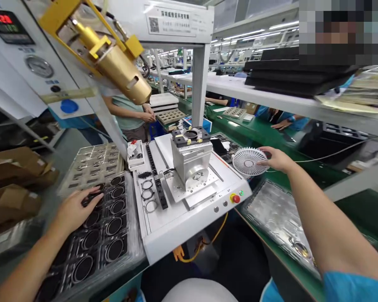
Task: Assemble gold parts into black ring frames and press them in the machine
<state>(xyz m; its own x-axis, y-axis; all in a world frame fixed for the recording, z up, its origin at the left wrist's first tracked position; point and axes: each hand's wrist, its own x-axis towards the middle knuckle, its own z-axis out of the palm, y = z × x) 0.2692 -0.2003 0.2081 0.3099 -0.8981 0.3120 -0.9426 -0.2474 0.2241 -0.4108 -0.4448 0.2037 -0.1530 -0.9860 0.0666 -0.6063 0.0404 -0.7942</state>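
Observation:
My left hand (74,209) rests on a clear tray (130,235) of black ring parts at the left, fingers curled onto one ring (91,198) near the tray's top. My right hand (275,158) reaches out to the right and grips the edge of a small white desk fan (248,162). Between the hands stands a white press machine (189,209) with a metal fixture block (192,157) that carries a black ring on top. Three loose rings (147,195) lie on the machine's deck.
A brass-coloured press head (119,69) hangs overhead in a yellow bracket. A red stop button (236,198) sits on the machine's front. An empty clear tray (280,218) lies at the right. Cardboard boxes (15,176) stand at the left. Other people work behind at green benches.

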